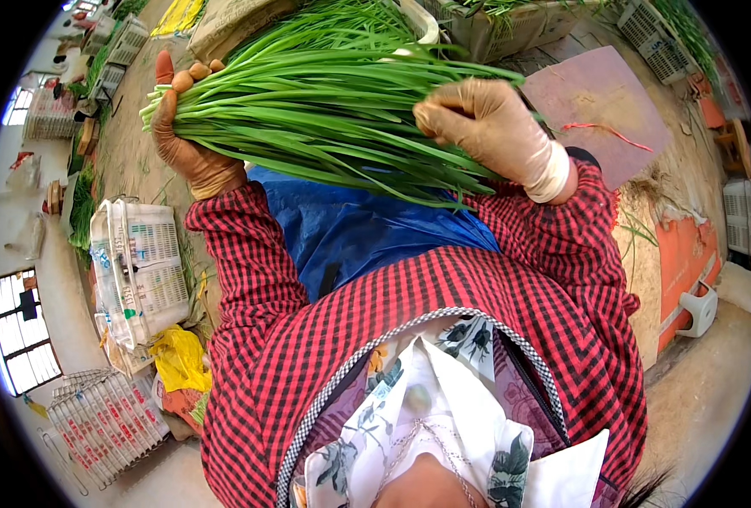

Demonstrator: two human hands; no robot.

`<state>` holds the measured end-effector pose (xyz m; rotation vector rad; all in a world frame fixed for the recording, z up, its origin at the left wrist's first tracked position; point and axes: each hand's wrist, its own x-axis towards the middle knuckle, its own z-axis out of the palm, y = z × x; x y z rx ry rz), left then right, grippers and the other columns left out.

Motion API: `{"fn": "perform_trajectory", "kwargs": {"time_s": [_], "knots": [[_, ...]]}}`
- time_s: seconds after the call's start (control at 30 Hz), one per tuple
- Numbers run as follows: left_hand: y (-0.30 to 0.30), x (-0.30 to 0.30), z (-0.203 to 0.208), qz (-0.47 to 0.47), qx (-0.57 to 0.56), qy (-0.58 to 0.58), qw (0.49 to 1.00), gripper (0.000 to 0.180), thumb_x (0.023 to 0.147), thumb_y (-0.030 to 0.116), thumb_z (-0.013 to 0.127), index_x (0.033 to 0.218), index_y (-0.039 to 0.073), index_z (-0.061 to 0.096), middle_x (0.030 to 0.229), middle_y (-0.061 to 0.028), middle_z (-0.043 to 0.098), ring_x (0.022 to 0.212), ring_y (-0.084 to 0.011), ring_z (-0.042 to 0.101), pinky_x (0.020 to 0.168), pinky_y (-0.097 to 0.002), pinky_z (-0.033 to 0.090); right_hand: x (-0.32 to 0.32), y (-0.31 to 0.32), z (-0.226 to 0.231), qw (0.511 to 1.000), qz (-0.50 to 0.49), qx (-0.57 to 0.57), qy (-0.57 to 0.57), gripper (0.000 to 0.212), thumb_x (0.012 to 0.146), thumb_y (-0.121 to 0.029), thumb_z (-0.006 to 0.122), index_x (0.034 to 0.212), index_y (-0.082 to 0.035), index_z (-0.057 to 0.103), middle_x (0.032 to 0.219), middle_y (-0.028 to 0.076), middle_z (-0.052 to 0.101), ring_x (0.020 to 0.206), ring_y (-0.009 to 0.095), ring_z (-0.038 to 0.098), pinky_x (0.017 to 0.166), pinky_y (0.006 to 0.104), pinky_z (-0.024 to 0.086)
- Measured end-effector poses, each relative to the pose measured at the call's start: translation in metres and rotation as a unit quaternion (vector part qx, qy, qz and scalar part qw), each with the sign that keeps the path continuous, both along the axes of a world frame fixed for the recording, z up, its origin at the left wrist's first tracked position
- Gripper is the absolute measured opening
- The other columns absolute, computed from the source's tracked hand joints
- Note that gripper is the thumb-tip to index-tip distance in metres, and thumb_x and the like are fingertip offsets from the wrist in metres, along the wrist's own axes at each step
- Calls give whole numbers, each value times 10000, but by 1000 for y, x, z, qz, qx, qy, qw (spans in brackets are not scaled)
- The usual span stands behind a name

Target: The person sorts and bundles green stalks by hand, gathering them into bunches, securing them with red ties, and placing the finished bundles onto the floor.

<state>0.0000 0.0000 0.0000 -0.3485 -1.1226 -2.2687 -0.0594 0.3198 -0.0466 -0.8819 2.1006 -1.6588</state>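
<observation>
A thick bunch of long green leaves, which look like garlic chives (324, 114), stretches across in front of me, pale stem ends to the left and leaf tips to the right. My left hand (191, 140), in a stained glove, is wrapped round the stem ends, thumb and fingers on either side. Over the leafy right part is my right hand (481, 127), in a thin pale glove, with its fingers curled together. Whatever those fingers pinch is hidden. Beneath the bunch, a blue apron (350, 229) covers my lap.
More green leaves (341, 21) lie beyond the bunch, next to a crate (511, 34). A red strip (608, 134) rests on a pinkish board (595, 93) at the right. White plastic baskets (143, 262) and a yellow bag (179, 360) stand left. A white stool (698, 306) is far right.
</observation>
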Motion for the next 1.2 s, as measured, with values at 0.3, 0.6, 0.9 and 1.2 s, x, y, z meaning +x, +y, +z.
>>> {"fn": "perform_trajectory", "kwargs": {"time_s": [0.3, 0.6, 0.9, 1.2], "knots": [[4, 4, -8, -13, 30, -4, 999, 520, 898, 137, 602, 1366, -17, 434, 939, -63, 666, 1019, -241, 627, 1069, -458, 427, 14, -32, -24, 984, 39, -96, -148, 284, 927, -244, 690, 1071, 0, 687, 896, 34, 683, 808, 85, 588, 725, 230, 482], [16, 3, -10, 25, 16, -43, 999, 486, 852, 71, 654, 1300, -8, 484, 943, -82, 659, 988, -241, 632, 1015, -422, 473, 4, -30, -9, 999, 14, -35, -14, 157, 909, -121, 693, 1004, 4, 703, 812, 20, 652, 745, 79, 560, 687, 237, 463], [9, 7, 0, 212, -129, -138, 959, 332, 835, 86, 695, 1140, 16, 583, 932, -80, 671, 852, -163, 643, 814, -300, 534, -21, 15, -6, 983, -87, 11, 160, 159, 852, -176, 721, 950, -53, 737, 835, 95, 715, 748, 204, 691, 684, 301, 533], [77, -11, 14, 172, -150, -147, 963, 438, 810, 49, 723, 1218, 20, 569, 950, -57, 649, 835, -135, 645, 775, -271, 549, 6, -57, 33, 931, -34, 4, 363, 1150, 632, -323, 882, 1494, 48, 217, 1460, 246, 374, 1388, 370, 349, 1155, 443, 269]]}}
